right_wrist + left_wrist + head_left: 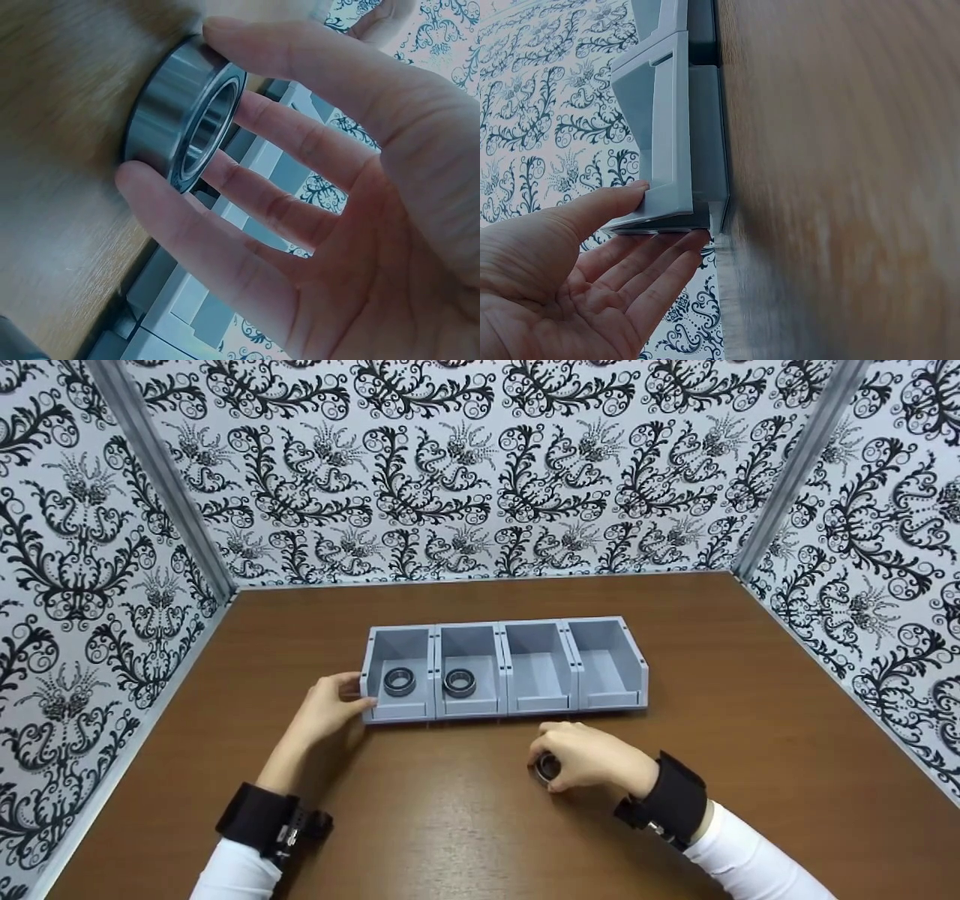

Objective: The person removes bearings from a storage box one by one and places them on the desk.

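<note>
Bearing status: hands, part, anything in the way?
Left hand gripping bin row at its left end. Right hand holding bearing in front of bin row; can't tell if lifted. No other object visible in the way.

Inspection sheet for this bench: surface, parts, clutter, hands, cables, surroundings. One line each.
Surface: brown wood-look table, glossy, reflecting light.
Parts: row of four grey bins; one bearing in the leftmost bin, another bearing in the next.
Clutter: nothing seen.
Hands: left hand grips the leftmost bin's outer side; right hand holds a third bearing in front of the row. Black band on each wrist.
Cables: nothing seen.
Surroundings: black-and-white patterned walls, grey corner posts.
</note>
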The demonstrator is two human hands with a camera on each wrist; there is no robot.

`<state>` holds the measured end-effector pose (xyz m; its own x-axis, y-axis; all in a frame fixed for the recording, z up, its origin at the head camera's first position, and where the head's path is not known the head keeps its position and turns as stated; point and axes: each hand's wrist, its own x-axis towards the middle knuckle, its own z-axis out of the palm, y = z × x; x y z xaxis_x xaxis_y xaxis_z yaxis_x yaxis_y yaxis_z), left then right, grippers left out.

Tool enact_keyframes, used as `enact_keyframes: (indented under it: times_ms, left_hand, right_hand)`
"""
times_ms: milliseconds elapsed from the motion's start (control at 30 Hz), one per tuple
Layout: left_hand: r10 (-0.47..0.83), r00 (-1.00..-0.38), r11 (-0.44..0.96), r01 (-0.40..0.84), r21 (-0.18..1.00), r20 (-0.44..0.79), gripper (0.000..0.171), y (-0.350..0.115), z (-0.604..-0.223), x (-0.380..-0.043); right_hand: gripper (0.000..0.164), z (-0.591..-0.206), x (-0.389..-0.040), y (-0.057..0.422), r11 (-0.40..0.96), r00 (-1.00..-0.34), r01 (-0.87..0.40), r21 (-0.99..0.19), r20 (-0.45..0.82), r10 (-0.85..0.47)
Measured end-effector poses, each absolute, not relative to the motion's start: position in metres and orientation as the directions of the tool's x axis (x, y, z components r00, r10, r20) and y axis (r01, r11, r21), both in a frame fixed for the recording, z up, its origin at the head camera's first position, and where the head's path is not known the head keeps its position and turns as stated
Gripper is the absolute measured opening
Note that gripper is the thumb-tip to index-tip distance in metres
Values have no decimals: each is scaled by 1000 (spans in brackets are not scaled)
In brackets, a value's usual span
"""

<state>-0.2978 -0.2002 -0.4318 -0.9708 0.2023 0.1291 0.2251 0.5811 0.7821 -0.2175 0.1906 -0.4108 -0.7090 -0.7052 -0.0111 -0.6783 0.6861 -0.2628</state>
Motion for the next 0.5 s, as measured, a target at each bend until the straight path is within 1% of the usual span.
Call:
enact_keyframes:
  times_ms: [300, 500]
  left_hand:
    - [201, -972, 573, 220, 789, 125, 48, -200, -432, -297]
    - [207, -970, 556, 223, 801, 127, 47, -199, -432, -297]
  right_hand:
    - [38, -411, -217, 192, 692, -715, -674, -258, -4, -699]
    - [36, -411, -217, 195, 686, -711, -680, -258, 7, -703]
